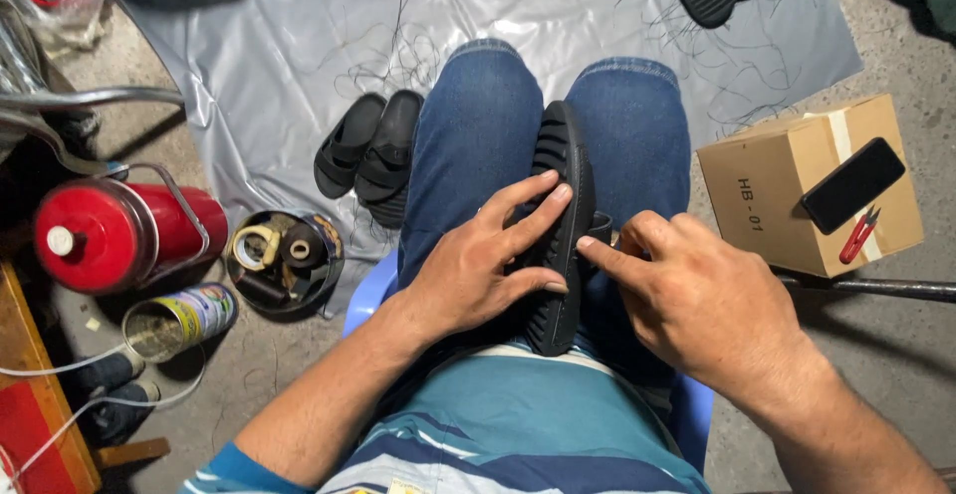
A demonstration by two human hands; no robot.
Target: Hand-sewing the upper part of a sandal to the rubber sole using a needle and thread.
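Observation:
A black ridged slide sandal (560,155) stands on its edge between my knees, sole side facing left. My left hand (478,260) lies flat against that sole with fingers spread, steadying it. My right hand (687,300) is on the other side, its index finger and thumb touching the sandal's strap at the edge. I am seated in blue jeans and a striped shirt.
A pair of black slides (368,145) lies on the grey plastic sheet (299,46). At left are a red flask (110,230), a tin of tape rolls (284,255) and an open can (179,320). A cardboard box (787,205) at right carries a phone (852,184) and red snips (858,235).

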